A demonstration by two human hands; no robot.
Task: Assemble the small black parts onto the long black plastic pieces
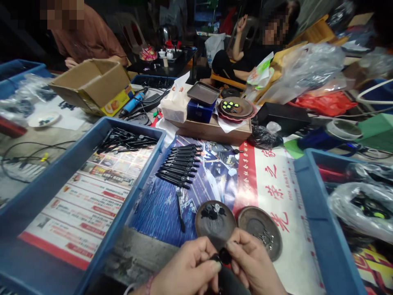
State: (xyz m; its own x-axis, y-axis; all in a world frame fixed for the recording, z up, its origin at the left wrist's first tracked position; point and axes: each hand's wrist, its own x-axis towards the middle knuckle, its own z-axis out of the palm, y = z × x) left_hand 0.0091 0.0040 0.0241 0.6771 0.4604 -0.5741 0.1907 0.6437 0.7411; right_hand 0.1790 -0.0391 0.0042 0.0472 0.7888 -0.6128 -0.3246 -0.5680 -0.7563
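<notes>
Where the view is nearest, at its bottom edge, the left hand (187, 266) and the right hand (253, 266) meet fingertip to fingertip, both pinched closed on one small black plastic part (223, 256) held between them just above the table. Whether that part is one piece or two pressed together cannot be told.

Just beyond the knuckles lie two round brown metal dishes side by side. The left dish (215, 221) carries a few small black pieces and a pale one; the right dish (260, 231) holds a little heap of thin metal bits. Left of the dishes a single long black plastic arm (180, 211) lies alone on the printed blue and red poster (264, 184) covering the table.

Farther up the poster a neat row of long black plastic arms (179, 168) is laid out in parallel. To the left stands a big blue plastic crate (46, 184) lined with printed paper, with a loose pile of black arms (125, 141) in its far corner. On the right a second blue plastic crate (319, 229) holds clear plastic bags.

Behind the row sits a flat wooden board (215, 129) bearing a small blue box, a white tissue pack and a round plate of green-dotted parts (235, 107). An open brown cardboard box (92, 84) stands to the far left. Two other people sit across the table at the back.
</notes>
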